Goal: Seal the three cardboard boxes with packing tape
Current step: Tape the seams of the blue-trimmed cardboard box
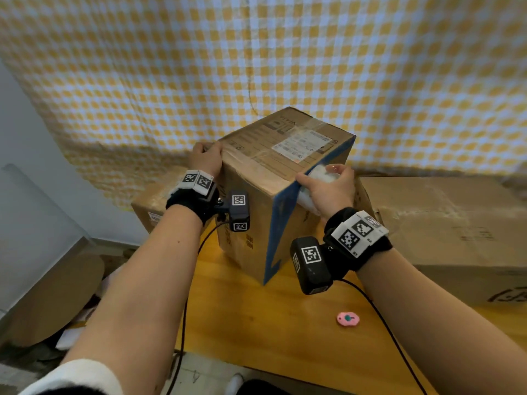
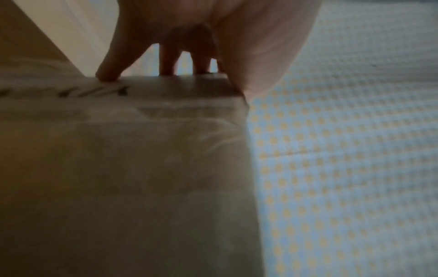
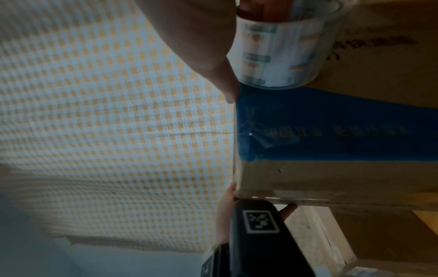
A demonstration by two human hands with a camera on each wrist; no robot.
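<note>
— Where's your left hand (image 1: 206, 158)?
— Fingers pressing the box (image 1: 279, 178) top's far-left corner on the surface (image 1: 256, 315).
— Right hand (image 1: 328, 189)?
— Gripping the tape roll (image 1: 320, 173) at the right edge; tape seems stretched across. I'd pull taut, then press down.

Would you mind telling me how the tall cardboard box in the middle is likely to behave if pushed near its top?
The tall box stands on end, taller than its footprint, so a high push may tip it. The left hand braces its top corner, probably for steadiness. Its creased cardboard looks fairly stiff, though the edges might dent.
</note>
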